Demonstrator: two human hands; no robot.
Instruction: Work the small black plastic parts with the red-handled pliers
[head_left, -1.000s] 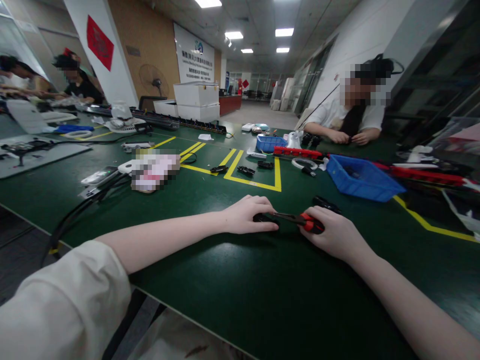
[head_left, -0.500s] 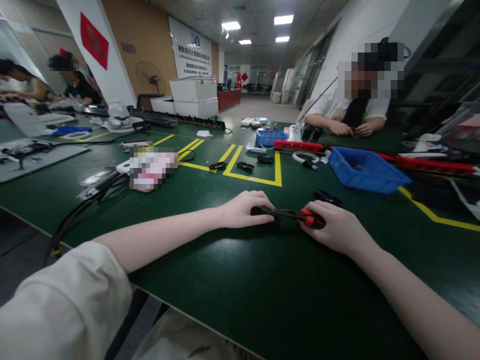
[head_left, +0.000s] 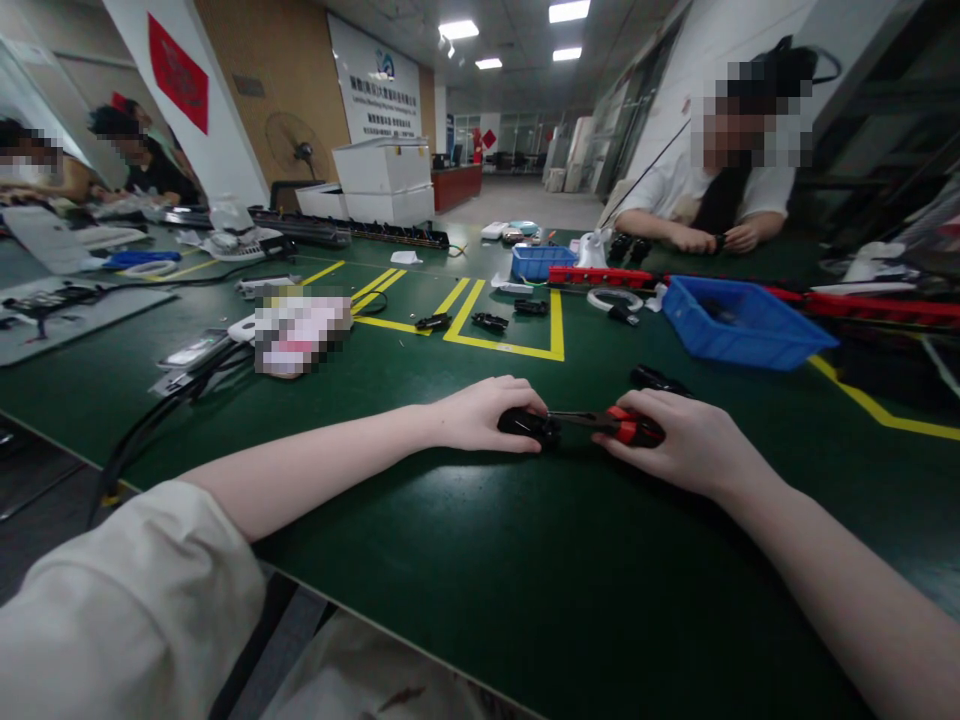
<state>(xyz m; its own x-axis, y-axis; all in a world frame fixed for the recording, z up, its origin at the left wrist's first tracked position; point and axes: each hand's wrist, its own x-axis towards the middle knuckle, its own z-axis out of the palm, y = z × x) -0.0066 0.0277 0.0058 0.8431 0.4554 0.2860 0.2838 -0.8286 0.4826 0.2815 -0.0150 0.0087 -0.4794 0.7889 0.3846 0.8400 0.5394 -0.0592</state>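
Observation:
My left hand (head_left: 495, 415) is closed around a small glossy black part (head_left: 529, 425), thumb below and fingers above, low over the green table. In my right hand (head_left: 675, 435) are long-nose pliers (head_left: 634, 427) with red and black handles. Their thin jaws point left and reach the upper right end of the black part. Whether the jaws grip anything there is too small to tell. Just behind my right hand lies another black part (head_left: 660, 380) on the table.
Several small black parts (head_left: 490, 321) lie near yellow tape lines. Behind them stand a small blue bin (head_left: 541, 263) and a red rail (head_left: 600, 278); a larger blue bin (head_left: 742, 325) is to the right. A phone (head_left: 300, 335) and cables lie left. Across the table sits a person (head_left: 705, 210).
The pliers and my right hand have shifted slightly right. My left fingers have shifted a little, and more of the black part shows. The view has tilted slightly.

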